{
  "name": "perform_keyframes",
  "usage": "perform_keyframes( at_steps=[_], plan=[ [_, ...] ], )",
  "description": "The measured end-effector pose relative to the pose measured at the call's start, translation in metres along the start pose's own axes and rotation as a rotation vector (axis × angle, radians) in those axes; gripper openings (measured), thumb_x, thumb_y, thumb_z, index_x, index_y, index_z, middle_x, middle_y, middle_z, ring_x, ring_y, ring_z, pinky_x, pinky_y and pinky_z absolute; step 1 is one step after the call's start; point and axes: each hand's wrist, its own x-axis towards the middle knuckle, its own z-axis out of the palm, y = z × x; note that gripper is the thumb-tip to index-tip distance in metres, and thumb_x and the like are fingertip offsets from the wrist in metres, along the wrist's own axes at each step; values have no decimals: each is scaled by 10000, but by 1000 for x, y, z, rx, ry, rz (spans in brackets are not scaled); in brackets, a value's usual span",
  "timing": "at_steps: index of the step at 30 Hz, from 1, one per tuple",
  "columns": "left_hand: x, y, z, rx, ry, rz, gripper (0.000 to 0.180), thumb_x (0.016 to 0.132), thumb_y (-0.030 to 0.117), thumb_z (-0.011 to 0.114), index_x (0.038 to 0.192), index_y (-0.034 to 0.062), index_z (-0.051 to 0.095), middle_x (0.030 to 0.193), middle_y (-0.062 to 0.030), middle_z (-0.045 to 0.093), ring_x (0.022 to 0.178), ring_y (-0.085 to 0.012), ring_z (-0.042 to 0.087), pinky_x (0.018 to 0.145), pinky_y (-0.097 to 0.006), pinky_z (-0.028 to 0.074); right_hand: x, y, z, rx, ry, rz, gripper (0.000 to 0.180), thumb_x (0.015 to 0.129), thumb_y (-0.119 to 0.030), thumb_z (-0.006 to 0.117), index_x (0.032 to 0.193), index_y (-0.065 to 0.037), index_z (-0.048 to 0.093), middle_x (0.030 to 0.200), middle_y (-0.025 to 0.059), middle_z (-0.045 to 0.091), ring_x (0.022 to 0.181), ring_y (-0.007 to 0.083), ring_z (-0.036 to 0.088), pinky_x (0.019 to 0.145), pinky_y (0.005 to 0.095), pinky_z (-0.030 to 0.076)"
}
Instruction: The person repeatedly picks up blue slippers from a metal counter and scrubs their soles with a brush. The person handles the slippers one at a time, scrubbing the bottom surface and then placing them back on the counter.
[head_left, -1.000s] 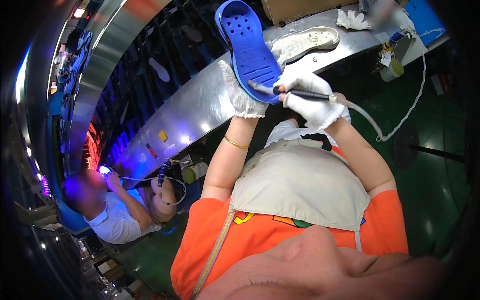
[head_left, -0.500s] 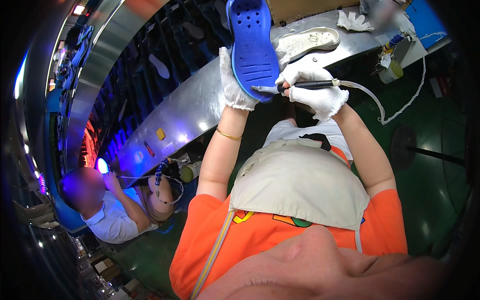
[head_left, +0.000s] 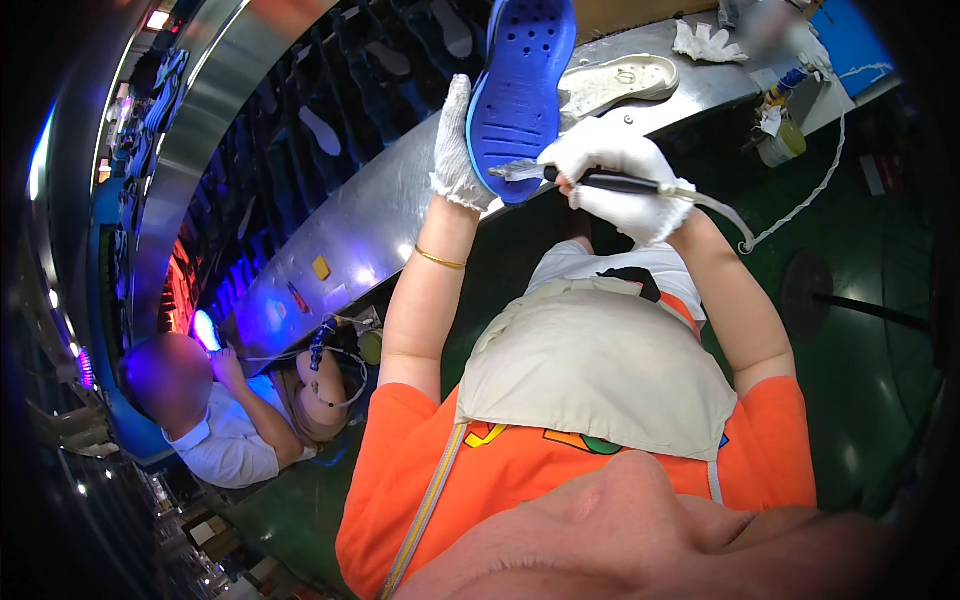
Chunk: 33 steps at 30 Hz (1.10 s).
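Observation:
A white knit glove covers my left hand point(head_left: 458, 150), which grips the left edge of a blue shoe sole point(head_left: 518, 100) near its rounded lower end. The sole has small holes in its upper part and grooves lower down; its top runs out of view. My right hand point(head_left: 612, 160), in a white glove with bare fingertips showing, is closed around the black handle of a brush point(head_left: 628, 184). A pale hose leaves the handle's back end. The brush's whitish tip lies over the sole's lower end, apparently touching it. Behind the sole rests a white shoe sole point(head_left: 625, 80) on the metal bench.
The metal bench point(head_left: 375, 190) borders a dark conveyor point(head_left: 330, 80) carrying several soles. A loose white glove point(head_left: 708, 42) and a yellowish container point(head_left: 783, 145) are at the right. A co-worker point(head_left: 230, 420) sits at the left, holding a glowing sole. A round-based stand point(head_left: 808, 295) is at the right.
The blue sole has tilted, its top swinging right. My left hand has shifted slightly left and up. The brush tip has moved slightly left and up on the sole; the hose has shifted.

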Motion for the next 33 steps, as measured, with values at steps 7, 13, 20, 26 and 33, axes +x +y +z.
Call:
perform_keyframes(
  at_steps=[7,13,20,26,33],
  plan=[
    [8,7,-4,350,219,-49,532,947,451,397,1206,2,516,1137,-210,596,996,-312,620,886,-423,512,8,13,3,-250,-179,-53,129,664,-5,643,754,-87,599,831,34,610,780,181,596,729,266,488],
    [8,10,-4,444,324,-189,419,935,349,499,1148,-6,566,1016,-131,658,833,-200,658,731,-306,561,15,5,-19,-140,-293,241,111,641,-49,643,751,-59,643,820,35,643,771,134,615,691,258,496],
    [11,11,7,514,363,-237,363,919,300,544,1099,-9,605,998,-135,665,830,-213,663,736,-315,566,24,-1,-25,-294,-301,110,105,657,-59,662,759,-76,643,803,33,630,774,168,606,705,277,494],
    [2,10,5,502,340,-202,532,946,442,421,1237,4,501,1111,-176,610,860,-246,651,718,-350,571,15,-10,-43,-203,-288,248,143,657,-73,638,798,-89,656,839,26,641,808,160,611,742,280,497],
    [2,-18,-20,171,205,245,717,889,626,307,1268,39,467,1163,-186,571,1008,-322,590,876,-444,497,-7,-2,23,1,121,63,89,767,26,611,851,-4,618,827,59,640,742,101,596,704,255,500]
  ],
)
